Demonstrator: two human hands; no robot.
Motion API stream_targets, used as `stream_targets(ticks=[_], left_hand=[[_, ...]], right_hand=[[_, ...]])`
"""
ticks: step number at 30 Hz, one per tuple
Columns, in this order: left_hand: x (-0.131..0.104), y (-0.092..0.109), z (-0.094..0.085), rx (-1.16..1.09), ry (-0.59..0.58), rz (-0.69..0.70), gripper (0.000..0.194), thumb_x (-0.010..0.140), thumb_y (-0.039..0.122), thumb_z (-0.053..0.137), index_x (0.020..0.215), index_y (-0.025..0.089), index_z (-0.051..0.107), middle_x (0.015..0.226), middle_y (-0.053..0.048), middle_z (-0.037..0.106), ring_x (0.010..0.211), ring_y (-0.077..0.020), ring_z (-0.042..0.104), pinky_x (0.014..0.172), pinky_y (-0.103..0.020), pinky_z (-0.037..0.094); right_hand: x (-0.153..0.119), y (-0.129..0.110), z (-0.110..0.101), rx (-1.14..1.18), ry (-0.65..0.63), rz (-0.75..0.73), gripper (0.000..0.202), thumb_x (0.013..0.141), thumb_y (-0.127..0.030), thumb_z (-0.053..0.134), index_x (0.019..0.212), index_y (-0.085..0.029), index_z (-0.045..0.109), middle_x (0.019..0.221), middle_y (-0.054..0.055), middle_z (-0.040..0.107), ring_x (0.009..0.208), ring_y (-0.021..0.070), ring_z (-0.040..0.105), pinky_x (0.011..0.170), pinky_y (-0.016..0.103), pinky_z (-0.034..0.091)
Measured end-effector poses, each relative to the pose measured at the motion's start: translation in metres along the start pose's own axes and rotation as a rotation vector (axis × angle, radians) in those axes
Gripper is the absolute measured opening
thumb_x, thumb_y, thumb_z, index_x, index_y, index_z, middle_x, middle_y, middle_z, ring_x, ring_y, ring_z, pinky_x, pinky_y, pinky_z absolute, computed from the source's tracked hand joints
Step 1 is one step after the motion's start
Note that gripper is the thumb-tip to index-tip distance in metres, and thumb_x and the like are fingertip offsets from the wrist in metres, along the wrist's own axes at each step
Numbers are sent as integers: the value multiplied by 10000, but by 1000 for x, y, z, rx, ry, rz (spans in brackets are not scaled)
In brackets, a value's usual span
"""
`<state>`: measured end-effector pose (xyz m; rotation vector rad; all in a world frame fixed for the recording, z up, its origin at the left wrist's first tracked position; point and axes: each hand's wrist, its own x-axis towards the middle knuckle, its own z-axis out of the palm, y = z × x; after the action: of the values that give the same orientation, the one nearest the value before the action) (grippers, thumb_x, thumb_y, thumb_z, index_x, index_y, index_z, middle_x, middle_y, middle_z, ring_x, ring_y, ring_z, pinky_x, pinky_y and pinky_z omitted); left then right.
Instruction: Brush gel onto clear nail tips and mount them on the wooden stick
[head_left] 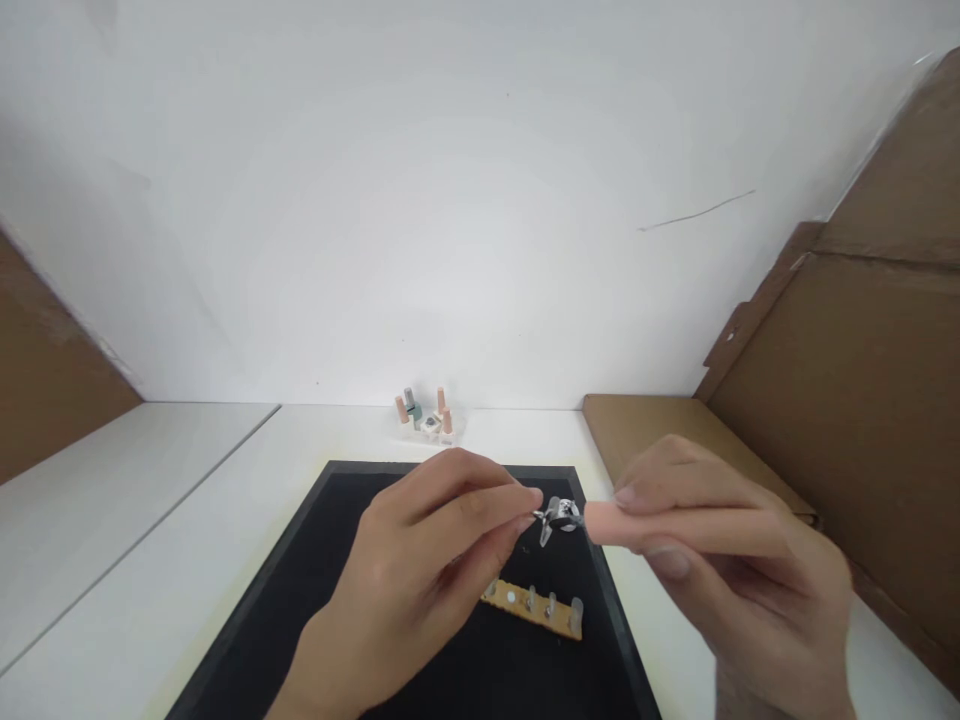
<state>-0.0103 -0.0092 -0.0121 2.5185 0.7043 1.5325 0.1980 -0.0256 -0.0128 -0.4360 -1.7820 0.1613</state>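
Note:
Between finger and thumb, my left hand (427,570) pinches a small metal piece with a clear nail tip (547,530) at its end. My right hand (720,560) grips the pink cap (609,524) of a nail polish brush, whose dark bristles point left and meet the nail tip. Just behind the brush lies a small silvery-white item (570,512), partly hidden. Below the hands, a tan strip (525,603) on the black mat holds several clear nail tips and a white dot; its left end is hidden by my left hand.
The black mat (307,535) lies on the white table (172,520). Near the wall, a clear tray (460,430) holds several polish bottles with pink or grey caps. Flat cardboard (660,430) lies at the right, and cardboard panels stand on both sides.

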Motion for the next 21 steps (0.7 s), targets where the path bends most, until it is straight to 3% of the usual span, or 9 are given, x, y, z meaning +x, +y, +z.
stream_targets(ticks=[4,9,16,21], left_hand=[[-2,0,1,-1,-9,34,260,861,-43,624,994,165,707,894,-38,700,748,-113,667,655,-185,578],[-4,-4,2,-5,-13,11,257,865,-35,626,1000,168,706,886,-37,697,734,-117,664,632,-191,577],[0,-2,1,-8,-2,30,252,863,-32,624,1001,164,703,869,-35,694,709,-113,654,608,-186,570],[-2,-2,2,-13,2,48,252,861,-33,632,997,165,709,871,-32,701,724,-112,663,637,-186,575]], right_hand=[[-7,1,-1,-35,42,14,299,857,-7,620,1059,-214,698,944,16,723,787,166,626,651,338,508],[-11,3,0,-10,113,16,308,858,-11,628,1071,-214,718,974,21,721,734,161,604,610,349,494],[-2,-2,-1,-6,3,11,162,913,-111,611,1005,-212,699,826,22,736,667,163,631,569,331,504],[-7,2,-1,-87,59,28,231,874,-78,640,1019,-244,709,882,21,752,704,176,644,590,344,520]])
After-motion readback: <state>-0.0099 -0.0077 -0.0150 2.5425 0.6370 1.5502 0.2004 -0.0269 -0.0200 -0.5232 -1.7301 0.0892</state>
